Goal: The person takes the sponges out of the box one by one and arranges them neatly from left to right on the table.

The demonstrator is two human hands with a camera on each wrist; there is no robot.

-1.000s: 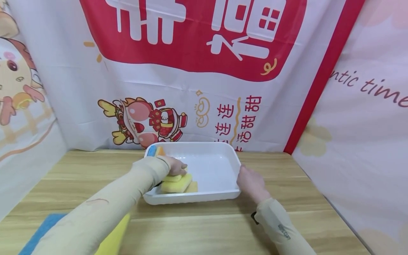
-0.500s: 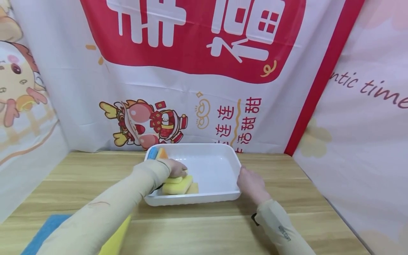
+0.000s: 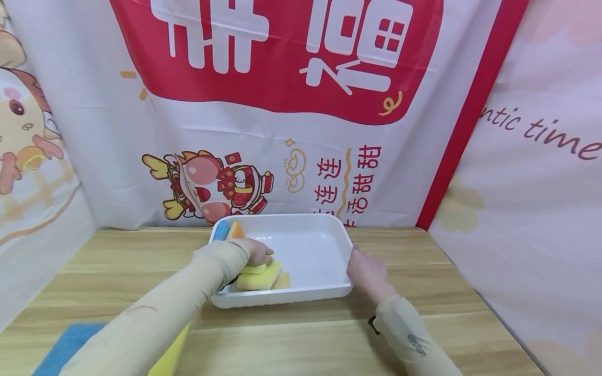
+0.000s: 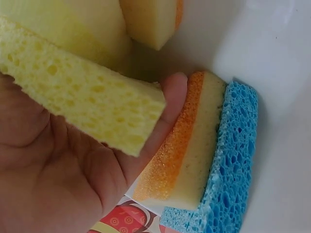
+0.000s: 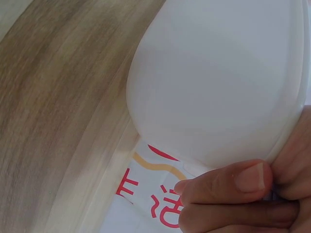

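Inside the left part of a white rectangular dish (image 3: pixel 312 261), my left hand (image 3: pixel 258 253) holds a porous yellow sponge (image 4: pixel 90 92) against the palm, with one digit behind it. Beyond that digit, an orange-and-cream sponge (image 4: pixel 182 141) and a blue sponge (image 4: pixel 232 150) stand side by side along the dish wall. Another yellow sponge (image 3: pixel 259 278) and a tan piece (image 3: pixel 282 281) lie near the dish's front side. My right hand (image 3: pixel 369 272) grips the dish's right rim; in the right wrist view its fingers (image 5: pixel 228 187) curl at the edge.
A blue sheet (image 3: pixel 70 344) and a yellow sheet (image 3: pixel 170 356) lie at the front left of the wooden table (image 3: pixel 263 342), partly under the left sleeve. Printed cloth (image 3: pixel 226 130) hangs behind the dish and along both sides.
The head view has shifted slightly, so everything sits a little lower and further left. Both hands keep their places at the dish.
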